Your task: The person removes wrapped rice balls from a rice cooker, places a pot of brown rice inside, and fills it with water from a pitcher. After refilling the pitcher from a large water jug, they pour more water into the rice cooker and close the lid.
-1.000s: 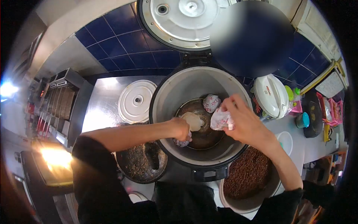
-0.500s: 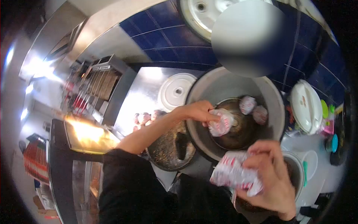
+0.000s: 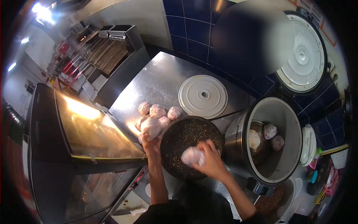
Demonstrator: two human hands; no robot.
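Note:
My left hand [image 3: 151, 143] is at the pile on the steel counter, its fingers closed around a white wrapped bundle [image 3: 153, 128] blurred by motion. Several round bundles [image 3: 157, 111] in white wrapping with reddish print lie around it. Above a dark round pan [image 3: 179, 130] with crumb-like specks, my right hand [image 3: 212, 160] grips another wrapped bundle [image 3: 191, 155]. What is inside the wrapping is hidden. To the right, a deep open pot [image 3: 238, 134] holds two wrapped bundles [image 3: 270, 131] and a pale round thing [image 3: 254, 139] I cannot identify.
A white round lid [image 3: 203, 96] lies on the steel counter behind the pan. The pot's hinged lid [image 3: 302, 54] stands raised against blue tiles. At the left is a lit glass cabinet [image 3: 100, 130]; a tub of brown food [image 3: 274, 199] sits at the lower right.
My left hand has moved from over the pot to the bundles on the counter. My right hand has gone left over the pan, still with a wrapped bundle. The view has shifted.

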